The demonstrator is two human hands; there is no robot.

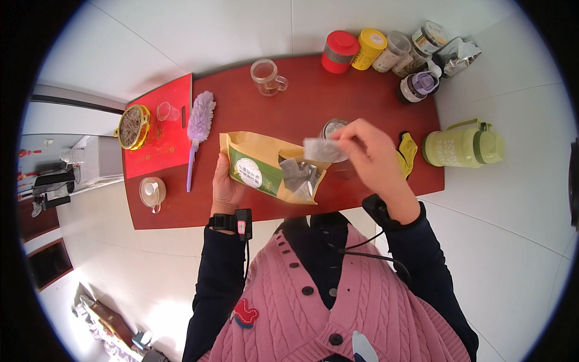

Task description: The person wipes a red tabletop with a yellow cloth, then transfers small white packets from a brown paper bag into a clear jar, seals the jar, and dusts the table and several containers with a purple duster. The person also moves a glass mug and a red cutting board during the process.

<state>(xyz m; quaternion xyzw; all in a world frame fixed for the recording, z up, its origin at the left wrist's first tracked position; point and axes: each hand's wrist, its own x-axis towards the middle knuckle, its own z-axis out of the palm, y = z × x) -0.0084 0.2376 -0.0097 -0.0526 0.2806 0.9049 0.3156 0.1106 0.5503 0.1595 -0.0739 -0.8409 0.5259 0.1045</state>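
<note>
My left hand (226, 188) grips the closed end of a kraft-paper pouch (264, 142) with a green printed label. The pouch lies tilted, its torn mouth facing right. Several tea bags (294, 169) and a silvery lining show inside it. Between the thumb and fingers of my right hand (368, 151) is a pale tea bag (323, 150), held just above the pouch's mouth. Behind that hand stands a glass container (334, 126), partly hidden, with something whitish in it.
A glass mug (266, 79) stands at the back of the red table (235, 108). Canisters (340, 50) and jars line the back right. A green thermos jug (461, 147) and a yellow cloth item (408, 154) are at right. Leftward lie a purple duster (201, 117) and a lidded cup (152, 192).
</note>
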